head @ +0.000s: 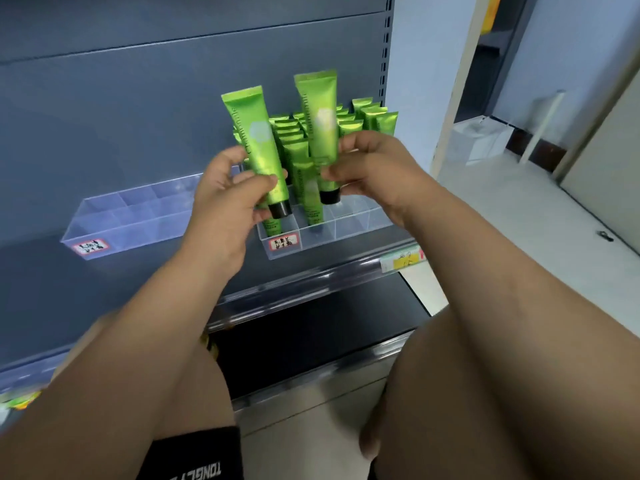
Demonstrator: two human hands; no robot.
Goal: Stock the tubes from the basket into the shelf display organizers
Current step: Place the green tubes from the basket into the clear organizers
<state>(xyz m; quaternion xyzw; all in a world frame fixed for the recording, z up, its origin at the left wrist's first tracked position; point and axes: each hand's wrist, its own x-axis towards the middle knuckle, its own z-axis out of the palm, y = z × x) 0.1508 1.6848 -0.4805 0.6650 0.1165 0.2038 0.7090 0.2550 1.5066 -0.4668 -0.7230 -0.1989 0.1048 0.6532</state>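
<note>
The left hand (225, 202) grips a glossy green plastic tube with a black cap (254, 140), cap down. The right hand (374, 174) pinches a second such tube (320, 123) just beside it. Behind and below both hands, more green tubes (379, 121) stand in a clear divided plastic organizer (349, 230) on the grey shelf (104, 271).

- Shop aisle: grey metal shelving (138, 98), slotted upright (383, 46) at 1 o'clock.
- Clear price rail (311, 280) along shelf edge, yellow price tag (403, 259) at 3 o'clock.
- Hand-labelled acrylic organizers (131, 220), identical green tubes (377, 121) in rows at 12 o'clock.
</note>
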